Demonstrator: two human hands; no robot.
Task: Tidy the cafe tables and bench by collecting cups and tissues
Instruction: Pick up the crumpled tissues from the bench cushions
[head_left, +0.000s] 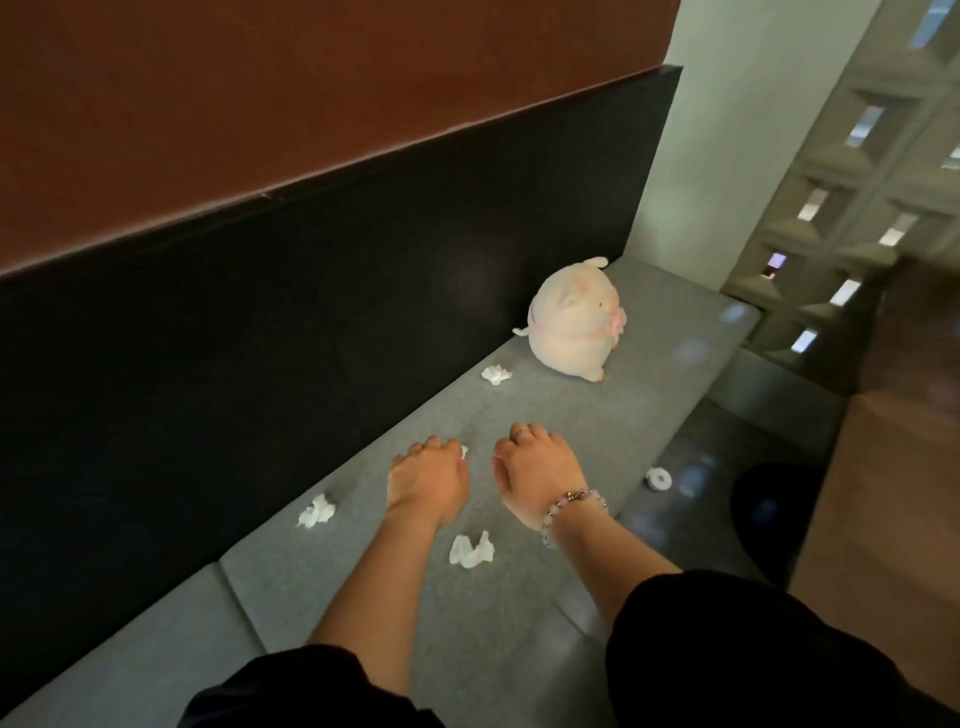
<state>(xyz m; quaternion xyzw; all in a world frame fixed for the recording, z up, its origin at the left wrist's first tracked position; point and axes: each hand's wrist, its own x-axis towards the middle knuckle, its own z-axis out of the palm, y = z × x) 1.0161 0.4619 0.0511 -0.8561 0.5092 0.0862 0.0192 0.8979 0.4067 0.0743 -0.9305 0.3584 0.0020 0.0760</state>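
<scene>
four tissues on this bench (649, 332) by my count. the left hand (428, 475) has its fingers curled round one, the held tissue (464, 451), and only a white scrap pokes out past the knuckles. the right hand (537, 475) sits just beside it with its fingers tucked under. honestly can't tell if it's got anything in there.

the loose ones: near tissue (471, 551) between the forearms, left tissue (316, 512) close to the backrest (311, 312), and far tissue (496, 374) just beside the plush (571, 322).

how i'd do it: ball the held one tight into the palm so the fingertips are free to pinch the next. tissue is light and snags on fabric, so lift it straight up, don't drag it. i'd grab the near one first, then the left, and the far one last, without knocking the plush. there's also a small white ring (658, 477) down on the floor, no idea what it is.
</scene>
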